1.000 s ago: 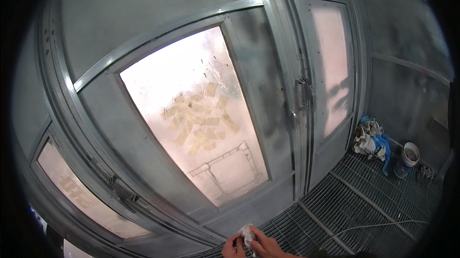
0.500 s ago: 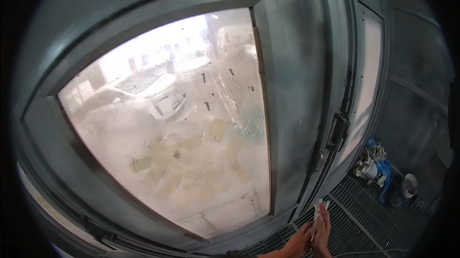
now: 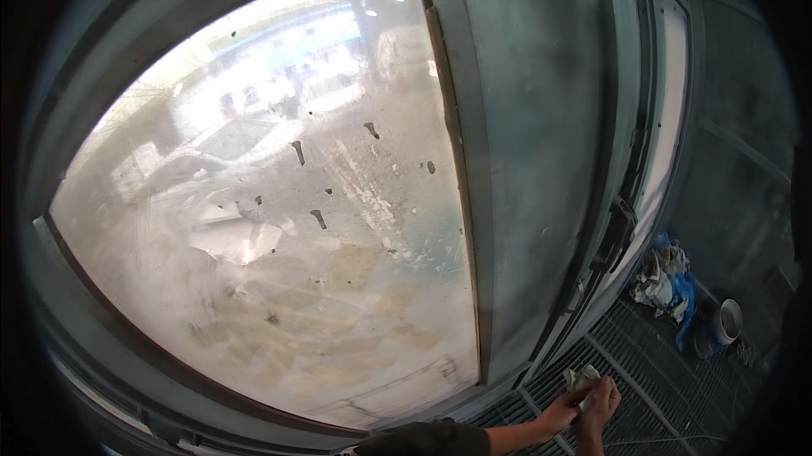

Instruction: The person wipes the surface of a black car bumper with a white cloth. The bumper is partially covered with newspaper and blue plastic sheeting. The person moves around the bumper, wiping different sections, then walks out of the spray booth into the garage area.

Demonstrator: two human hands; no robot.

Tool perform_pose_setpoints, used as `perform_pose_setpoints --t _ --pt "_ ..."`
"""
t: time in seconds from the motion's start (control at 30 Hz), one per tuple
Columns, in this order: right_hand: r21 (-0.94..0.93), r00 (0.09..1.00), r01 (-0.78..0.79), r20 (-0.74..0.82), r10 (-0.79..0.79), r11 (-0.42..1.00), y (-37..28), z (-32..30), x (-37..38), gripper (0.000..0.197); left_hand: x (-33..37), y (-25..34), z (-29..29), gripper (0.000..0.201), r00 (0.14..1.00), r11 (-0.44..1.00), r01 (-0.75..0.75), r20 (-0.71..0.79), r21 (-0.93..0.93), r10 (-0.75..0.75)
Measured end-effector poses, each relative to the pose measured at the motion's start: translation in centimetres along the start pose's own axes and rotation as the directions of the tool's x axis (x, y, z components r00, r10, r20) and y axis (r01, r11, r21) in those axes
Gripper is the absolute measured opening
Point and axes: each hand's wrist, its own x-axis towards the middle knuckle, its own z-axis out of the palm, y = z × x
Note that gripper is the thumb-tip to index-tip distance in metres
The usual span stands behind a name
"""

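White crumpled cloth (image 3: 582, 379) is gripped between left hand (image 3: 560, 413) and right hand (image 3: 599, 403), partly hidden.

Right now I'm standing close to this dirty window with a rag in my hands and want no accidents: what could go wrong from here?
The floor grating by the door may catch a foot while you look up at the glass. The heap of rags and the small bucket on the floor are trip hazards. The white rag held between your left hand and right hand may just smear the hazy, spotted window pane.
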Motion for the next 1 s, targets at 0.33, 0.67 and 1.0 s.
perform_pose_setpoints --t 0.33,0.67,1.0 --pt "-0.275 0.906 -0.420 -0.181 0.383 0.865 1.8 -20.4 2.6 0.033 5.1 -2.6 9.4 0.019 0.560 -0.003 -0.710 0.567 0.704 0.604" --pt "0.039 0.732 -0.675 -0.093 0.675 0.737 -2.3 -26.0 -1.6 0.039 10.3 -9.3 18.0 0.033 0.553 -0.295 -0.694 0.748 0.657 0.366" --pt "0.518 0.854 -0.404 -0.082 0.514 0.754 -11.6 -28.1 -1.9 0.035 7.3 -4.5 24.9 0.043 0.433 -0.241 -0.724 0.697 0.647 0.571"
